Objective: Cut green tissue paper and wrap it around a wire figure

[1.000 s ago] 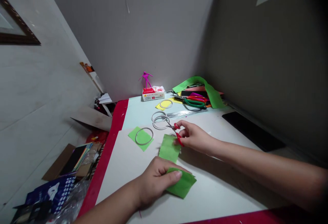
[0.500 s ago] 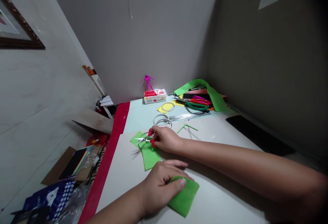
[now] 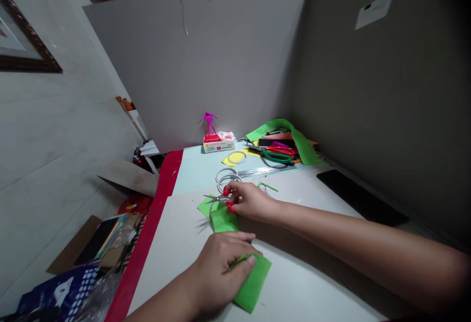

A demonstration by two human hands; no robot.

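My right hand (image 3: 253,203) grips small red-handled scissors (image 3: 218,198) by the handles, their blades parted and pointing left. Just under the blades lie green crepe-like pieces (image 3: 225,221) on the white board, and a ring is partly visible among them. Closer to me, my left hand (image 3: 221,270) pinches a folded green piece (image 3: 254,282) between thumb and fingers, low over the board. Past my right hand, a bent green stick with thin wire (image 3: 268,187) is partly covered by the hand.
Pale rings (image 3: 228,177) and thin wires (image 3: 257,170) lie beyond my hands. Behind are a small box (image 3: 220,144) with a magenta figure (image 3: 208,118) on it, green-handled scissors (image 3: 277,157) and a long green strip (image 3: 305,145). A black slab (image 3: 360,197) is at right.
My right hand has moved right with the scissors, and the green pieces and ring beneath have shifted right too. My left hand still holds the folded green piece. The view has tilted slightly.
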